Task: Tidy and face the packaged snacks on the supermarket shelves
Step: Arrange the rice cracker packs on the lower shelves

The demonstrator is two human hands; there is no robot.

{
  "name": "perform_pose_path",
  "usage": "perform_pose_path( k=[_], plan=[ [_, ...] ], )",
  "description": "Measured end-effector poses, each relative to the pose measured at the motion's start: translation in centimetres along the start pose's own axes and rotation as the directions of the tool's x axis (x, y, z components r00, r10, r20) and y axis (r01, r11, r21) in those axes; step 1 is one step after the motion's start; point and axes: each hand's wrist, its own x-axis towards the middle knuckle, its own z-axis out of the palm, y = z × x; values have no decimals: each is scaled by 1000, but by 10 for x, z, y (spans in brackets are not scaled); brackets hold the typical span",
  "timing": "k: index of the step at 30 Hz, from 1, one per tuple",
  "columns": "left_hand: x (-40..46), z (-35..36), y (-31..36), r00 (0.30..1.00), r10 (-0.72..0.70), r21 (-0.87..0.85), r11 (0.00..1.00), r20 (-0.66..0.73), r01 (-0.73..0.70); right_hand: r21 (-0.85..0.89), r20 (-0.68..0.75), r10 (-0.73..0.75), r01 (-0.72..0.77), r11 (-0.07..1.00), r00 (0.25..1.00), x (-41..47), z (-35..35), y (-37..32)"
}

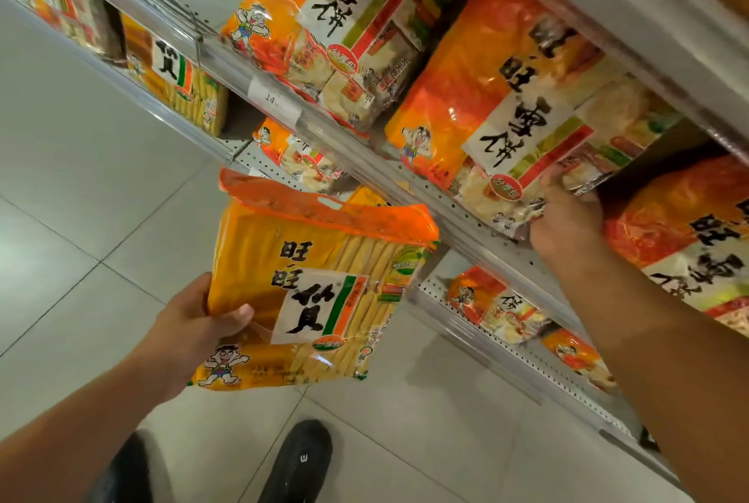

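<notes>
Yellow cracker bag (312,292) pinched in my left hand (190,324), held clear of the shelf while my right hand (567,219) grips the orange bag (498,105) to straighten it, I guess.

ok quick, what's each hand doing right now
Left hand: closed on the yellow snack bag, held clear of the shelves.
Right hand: gripping the bottom edge of the orange rice cracker bag on the shelf.
</notes>
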Motion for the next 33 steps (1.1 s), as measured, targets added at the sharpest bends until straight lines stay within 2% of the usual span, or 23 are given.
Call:
perform_pose_path(
  k=[6, 11, 16, 19, 21, 23, 24, 26, 28, 29, 30, 33],
  plan=[
    [0, 13, -1, 1000, -3, -8, 1000, 20, 4, -151, 57, 48, -39, 988, 997, 13, -5, 8],
    [5, 22, 8, 995, 6, -28, 1000, 99, -3, -122, 148, 89, -71, 990, 985, 18, -9, 14],
    [11, 25, 17, 989, 32, -49, 998, 142, -25, -115, 75, 74, -65, 991, 994, 19, 0, 16],
    [13, 23, 21, 985, 46, -62, 997, 168, -36, -165, -77, -60, 47, 985, 995, -2, 0, 14],
    [11, 18, 23, 981, 52, -76, 996, 188, -39, -167, -82, -228, 212, 963, 970, -37, -4, 27],
    [7, 10, 26, 980, 51, -95, 995, 190, -33, -184, -5, -276, 271, 945, 961, -81, -9, 51],
    [5, 4, 27, 981, 48, -104, 994, 187, -29, -174, 66, -221, 230, 958, 973, -102, -10, 64],
    [-1, -9, 30, 980, 48, -136, 991, 194, -22, -125, 256, -3, 36, 991, 967, -139, -4, 87],
    [-11, -26, 34, 975, 45, -184, 983, 217, -5, -148, 427, 192, -141, 979, 884, -168, 7, 103],
    [-17, -37, 36, 974, 45, -205, 979, 223, 2, -193, 480, 244, -169, 966, 843, -179, 14, 106],
    [-25, -49, 40, 974, 44, -220, 976, 221, 6, -242, 513, 265, -159, 957, 816, -189, 23, 106],
    [-54, -93, 64, 984, 43, -243, 970, 172, 0, -344, 552, 240, -44, 938, 799, -215, 58, 79]
  ],
)
